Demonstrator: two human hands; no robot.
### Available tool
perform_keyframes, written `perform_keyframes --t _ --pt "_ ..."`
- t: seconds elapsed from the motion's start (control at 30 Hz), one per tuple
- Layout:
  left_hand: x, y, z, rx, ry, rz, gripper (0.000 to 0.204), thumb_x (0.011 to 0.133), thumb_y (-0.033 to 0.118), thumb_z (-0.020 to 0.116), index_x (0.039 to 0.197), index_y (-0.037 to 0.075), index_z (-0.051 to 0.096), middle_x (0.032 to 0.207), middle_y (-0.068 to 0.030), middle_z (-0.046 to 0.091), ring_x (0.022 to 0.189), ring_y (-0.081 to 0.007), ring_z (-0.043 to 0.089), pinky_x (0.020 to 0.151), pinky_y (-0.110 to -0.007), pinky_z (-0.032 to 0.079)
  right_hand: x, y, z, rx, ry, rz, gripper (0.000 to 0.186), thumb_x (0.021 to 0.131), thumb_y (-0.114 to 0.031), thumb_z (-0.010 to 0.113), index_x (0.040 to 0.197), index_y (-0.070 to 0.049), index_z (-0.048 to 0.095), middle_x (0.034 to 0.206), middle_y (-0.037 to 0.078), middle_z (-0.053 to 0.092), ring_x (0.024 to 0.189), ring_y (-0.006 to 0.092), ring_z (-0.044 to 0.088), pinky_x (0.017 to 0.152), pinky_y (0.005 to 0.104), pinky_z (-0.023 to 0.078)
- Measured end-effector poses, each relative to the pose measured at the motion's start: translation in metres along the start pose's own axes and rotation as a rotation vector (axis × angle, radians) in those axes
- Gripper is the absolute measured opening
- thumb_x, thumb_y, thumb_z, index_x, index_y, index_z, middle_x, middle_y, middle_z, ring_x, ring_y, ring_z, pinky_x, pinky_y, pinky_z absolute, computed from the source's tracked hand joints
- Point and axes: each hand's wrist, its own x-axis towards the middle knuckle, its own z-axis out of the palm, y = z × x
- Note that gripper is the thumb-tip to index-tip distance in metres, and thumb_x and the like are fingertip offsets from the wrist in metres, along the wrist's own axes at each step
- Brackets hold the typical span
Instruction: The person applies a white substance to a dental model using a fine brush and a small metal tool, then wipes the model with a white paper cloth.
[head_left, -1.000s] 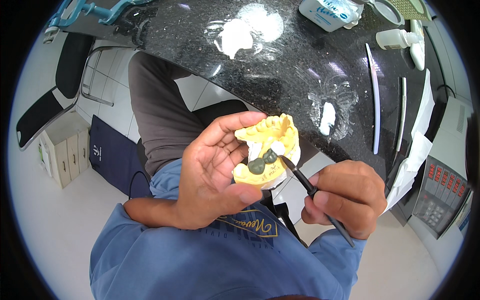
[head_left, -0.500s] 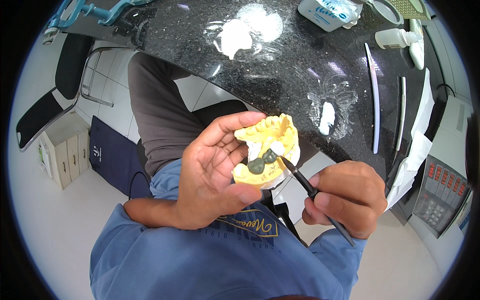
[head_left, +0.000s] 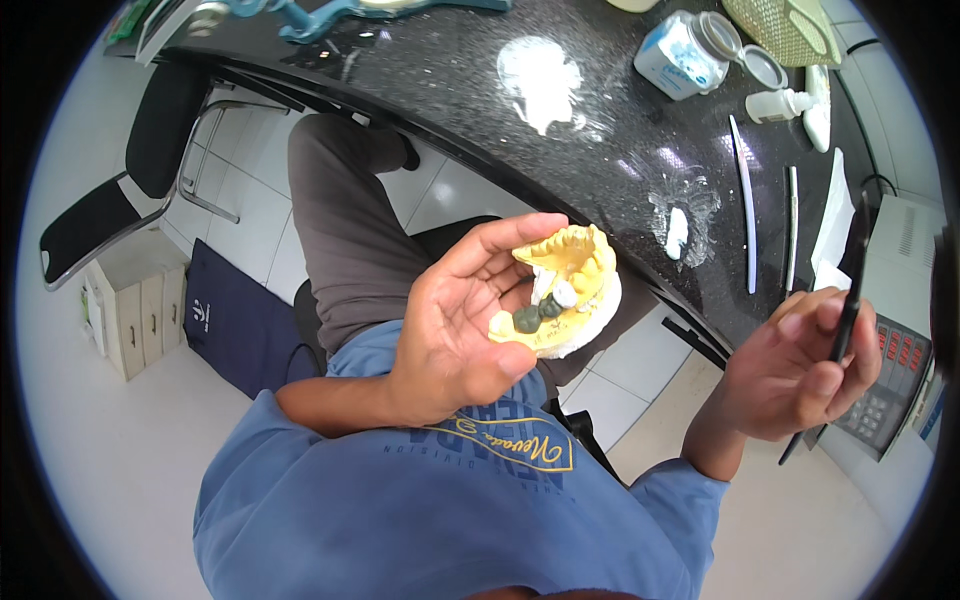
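Note:
My left hand (head_left: 440, 335) holds a yellow dental cast (head_left: 598, 282) with a white base, the thumb on its near edge and the index finger along its far edge. Dark green tooth-shaped pieces (head_left: 528, 318) sit in a row on the cast, with a white tooth-shaped piece (head_left: 565, 293) at their end. To the right, well apart from the cast, my right hand (head_left: 775, 375) grips a slim black dental carving tool (head_left: 848, 320) between thumb and fingers. The tool stands nearly upright, its upper tip pointing toward the grey machine.
The dark speckled counter (head_left: 440, 90) carries a white powder patch (head_left: 540, 80), an open jar (head_left: 685, 60), a small white bottle (head_left: 778, 106), a white lump (head_left: 677, 230) and a long pale strip (head_left: 745, 200). A grey machine (head_left: 905, 245) stands right; a black chair (head_left: 165, 135) stands left.
My right hand has drawn the carving tool away from the white piece, out to the right, and turned it nearly upright. The left hand still holds the cast.

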Motion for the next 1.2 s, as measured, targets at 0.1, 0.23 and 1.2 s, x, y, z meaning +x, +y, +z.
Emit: perform_keyframes --t 0.1,0.23,1.2 --pt "-0.003 0.01 -0.012 0.054 -0.007 0.093 0.093 0.074 0.043 0.073 0.136 -0.009 0.028 0.136 -0.0272 0.04 0.124 -0.026 0.047 0.107 -0.036 0.036 0.012 -0.006 0.01 0.033 0.073 -0.027 0.036 0.092 -0.023 0.057 0.121 -0.003 0.048 0.097 0.015 0.053 0.066 0.016 0.054 0.045 0.0185 0.042" --pt "-0.002 0.025 -0.025 0.046 -0.023 0.162 0.093 0.074 0.044 0.073 0.136 -0.009 0.028 0.135 -0.0265 0.041 0.124 -0.0262 0.047 0.106 -0.036 0.036 0.042 -0.019 0.026 -0.046 0.154 -0.035 0.031 0.09 -0.017 0.06 0.116 0.0 0.054 0.088 0.014 0.06 0.064 0.0136 0.055 0.048 0.0192 0.041" --pt "0.025 0.087 -0.09 -0.221 0.083 0.222 0.097 0.07 0.045 0.079 0.135 -0.01 0.031 0.128 -0.0164 0.049 0.119 -0.0209 0.05 0.104 -0.034 0.039 0.325 0.102 0.215 -0.533 -0.427 0.041 0.013 0.077 -0.011 0.069 0.079 0.002 0.07 0.068 0.011 0.067 0.056 0.0137 0.061 0.047 0.0271 0.048"
